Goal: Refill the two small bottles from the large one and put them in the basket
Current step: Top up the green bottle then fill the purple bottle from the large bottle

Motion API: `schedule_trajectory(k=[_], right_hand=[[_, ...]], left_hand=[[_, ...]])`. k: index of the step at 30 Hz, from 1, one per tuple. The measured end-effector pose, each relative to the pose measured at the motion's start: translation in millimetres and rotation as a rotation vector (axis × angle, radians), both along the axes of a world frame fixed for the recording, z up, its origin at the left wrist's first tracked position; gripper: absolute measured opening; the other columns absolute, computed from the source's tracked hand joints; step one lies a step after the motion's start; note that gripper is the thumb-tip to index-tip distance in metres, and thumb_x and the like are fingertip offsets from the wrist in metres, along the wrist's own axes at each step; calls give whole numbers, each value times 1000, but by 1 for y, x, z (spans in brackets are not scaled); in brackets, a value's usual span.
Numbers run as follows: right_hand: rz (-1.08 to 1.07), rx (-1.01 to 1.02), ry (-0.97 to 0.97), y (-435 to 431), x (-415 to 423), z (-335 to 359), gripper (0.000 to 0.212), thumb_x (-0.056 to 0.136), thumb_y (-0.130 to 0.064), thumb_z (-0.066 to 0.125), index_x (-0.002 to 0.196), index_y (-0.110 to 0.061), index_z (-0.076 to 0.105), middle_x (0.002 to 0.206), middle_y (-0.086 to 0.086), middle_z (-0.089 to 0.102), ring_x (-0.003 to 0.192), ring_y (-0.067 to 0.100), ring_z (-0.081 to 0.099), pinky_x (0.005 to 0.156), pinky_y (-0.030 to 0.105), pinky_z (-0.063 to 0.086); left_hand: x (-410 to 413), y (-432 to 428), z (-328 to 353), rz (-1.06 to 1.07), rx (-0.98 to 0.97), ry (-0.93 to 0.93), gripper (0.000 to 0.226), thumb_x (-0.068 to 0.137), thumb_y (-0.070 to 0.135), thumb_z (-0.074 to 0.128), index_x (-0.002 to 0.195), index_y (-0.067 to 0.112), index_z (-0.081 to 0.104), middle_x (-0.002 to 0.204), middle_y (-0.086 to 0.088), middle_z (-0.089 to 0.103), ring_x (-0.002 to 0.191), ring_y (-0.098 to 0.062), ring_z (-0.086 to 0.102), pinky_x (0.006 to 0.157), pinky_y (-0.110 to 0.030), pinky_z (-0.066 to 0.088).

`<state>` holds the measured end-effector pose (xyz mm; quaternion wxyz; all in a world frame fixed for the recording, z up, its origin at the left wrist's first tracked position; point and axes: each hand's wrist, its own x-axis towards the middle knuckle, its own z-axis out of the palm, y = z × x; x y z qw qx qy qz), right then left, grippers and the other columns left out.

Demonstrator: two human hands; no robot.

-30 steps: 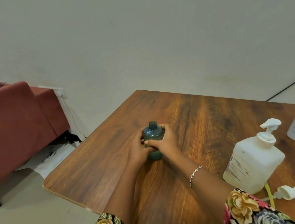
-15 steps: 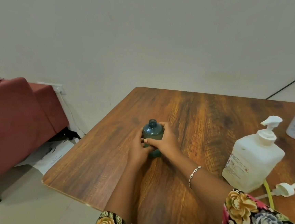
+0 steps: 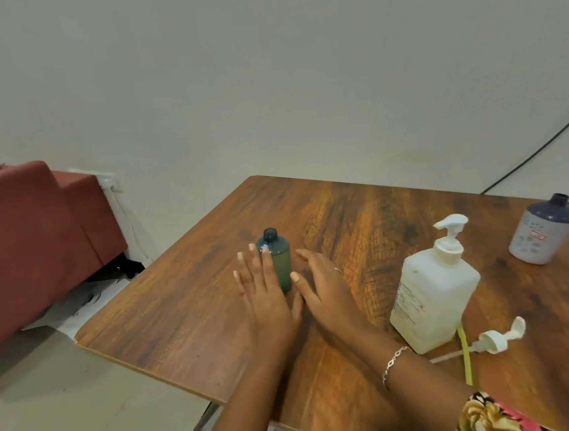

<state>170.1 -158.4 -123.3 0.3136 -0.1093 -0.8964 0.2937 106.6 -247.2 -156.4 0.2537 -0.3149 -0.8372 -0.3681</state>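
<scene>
Both hands open, the green bottle standing just past the fingertips.

The left hand and right hand are spread flat with straight fingers and grip nothing. The uncapped small green bottle stands upright between them, and it's unclear whether the left hand touches it. Out to the right on the counter, the large pump bottle stands upright, nearer the right hand, which looks the likelier to fetch it. The second small bottle sits farther off.
</scene>
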Motion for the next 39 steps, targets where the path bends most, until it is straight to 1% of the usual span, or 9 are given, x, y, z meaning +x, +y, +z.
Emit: schedule_trajectory(k=[5, 13, 17, 21, 25, 29, 33, 36, 39], right_hand=[[34, 62, 38, 4, 46, -3, 46, 93, -44, 33, 130, -20, 48, 128, -6, 51, 118, 6, 47, 94, 15, 39], [55, 82, 84, 9, 131, -5, 40, 95, -33, 36, 133, -24, 42, 130, -8, 51, 116, 1, 47, 95, 14, 40], [-37, 82, 144, 23, 169, -11, 35, 93, -25, 39, 128, -28, 41, 121, -3, 57, 112, 5, 50, 96, 16, 40], [-116, 54, 192, 40, 203, -13, 37, 89, -18, 40, 126, -21, 47, 116, -2, 60, 106, 7, 55, 89, 26, 48], [-209, 110, 194, 55, 233, -7, 38, 92, -19, 38, 129, -19, 48, 120, -4, 59, 108, 3, 54, 93, 22, 45], [-325, 107, 245, 79, 248, -9, 36, 92, -22, 38, 124, -15, 53, 113, -5, 61, 101, 3, 56, 83, 22, 48], [-404, 91, 301, 104, 253, -3, 29, 92, -23, 40, 116, -17, 55, 106, -6, 60, 94, 2, 55, 80, 16, 45], [-477, 77, 349, 131, 251, 2, 28, 92, -23, 42, 115, -15, 56, 107, -6, 60, 96, 3, 56, 80, 21, 48], [-553, 30, 411, 159, 243, 3, 31, 92, -26, 43, 115, -11, 58, 108, -3, 61, 100, 8, 57, 84, 29, 50]], left_hand=[[39, 6, 0, -71, 27, 166, 68, 91, 32, 40, 148, 5, 16, 156, -11, 14, 147, -25, -5, 119, -41, -2], [110, 26, 3, -270, 35, 290, 68, 92, 21, 35, 152, 12, 3, 160, -2, -4, 148, -25, 0, 120, -41, 1], [146, 46, 4, -395, 15, 331, 74, 91, 23, 42, 152, 11, 1, 160, -3, -5, 148, -26, -1, 120, -40, 0], [177, 68, 8, -496, -3, 389, 76, 91, 20, 43, 152, 11, -2, 160, -4, -7, 148, -25, 0, 120, -38, 0], [202, 93, 16, -565, 32, 409, 72, 91, 19, 38, 152, 11, -1, 160, -2, -7, 148, -21, 0, 120, -35, 2], [218, 121, 20, -609, -42, 373, 72, 92, 20, 38, 151, 9, -2, 160, -5, -7, 148, -22, 1, 121, -35, 1], [223, 151, 28, -633, -111, 282, 69, 95, 24, 36, 151, 9, 0, 160, -6, -6, 148, -22, 0, 120, -35, 1], [224, 181, 38, -679, -120, 181, 53, 103, 32, 15, 149, 7, 11, 158, -10, 9, 147, -20, 2, 120, -35, 4], [223, 209, 45, -688, -160, 113, 58, 101, 39, 4, 149, 6, 9, 157, -11, 12, 146, -22, 4, 121, -40, 7]])
